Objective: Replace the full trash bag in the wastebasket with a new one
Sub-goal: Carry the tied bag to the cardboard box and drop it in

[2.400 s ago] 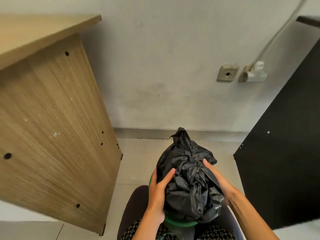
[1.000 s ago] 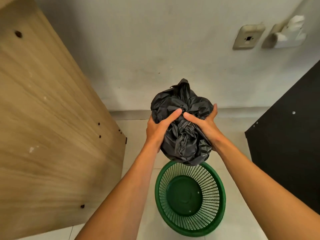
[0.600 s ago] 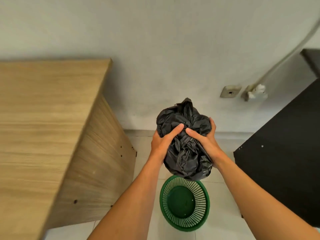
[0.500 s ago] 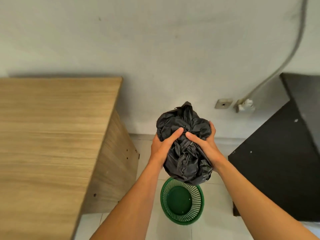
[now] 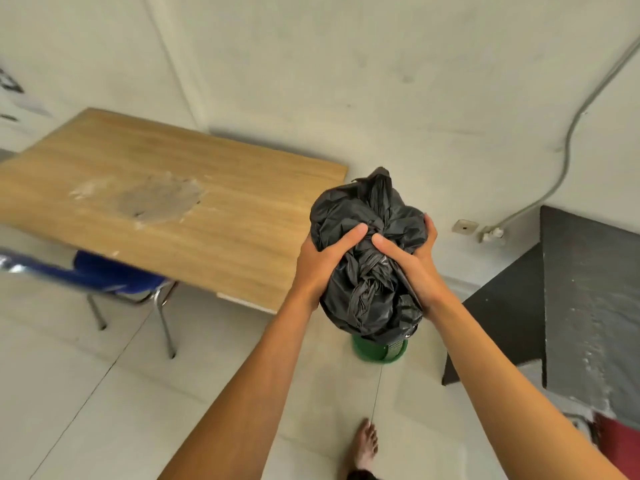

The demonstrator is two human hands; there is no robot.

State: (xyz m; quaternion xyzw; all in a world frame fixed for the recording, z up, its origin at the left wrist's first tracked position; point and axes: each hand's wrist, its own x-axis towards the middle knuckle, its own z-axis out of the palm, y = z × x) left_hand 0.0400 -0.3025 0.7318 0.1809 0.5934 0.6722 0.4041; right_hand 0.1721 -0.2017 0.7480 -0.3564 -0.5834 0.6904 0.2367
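- Standing just left of the lifted load, the wooden surface [image 5: 180,216] has a corner near the left forearm; a swing that way could, I judge, snag the thin plastic and tear it.
- Beneath that surface a blue chair [image 5: 114,271] stands with its legs on the floor, a likely thing to catch a foot if the person turns that way without looking.
- The left hand [image 5: 322,265] grips the left flank of the full black trash bag [image 5: 367,258], thumb across the front.
- The bag is held in the air between both hands, knotted at the top; gripped by its sides rather than the knot, it could slip if the squeeze eases.
- The right hand [image 5: 408,265] clasps the right flank likewise.
- Below the bag, the green wastebasket [image 5: 379,351] sits on the floor, mostly hidden, and no new liner is in view.
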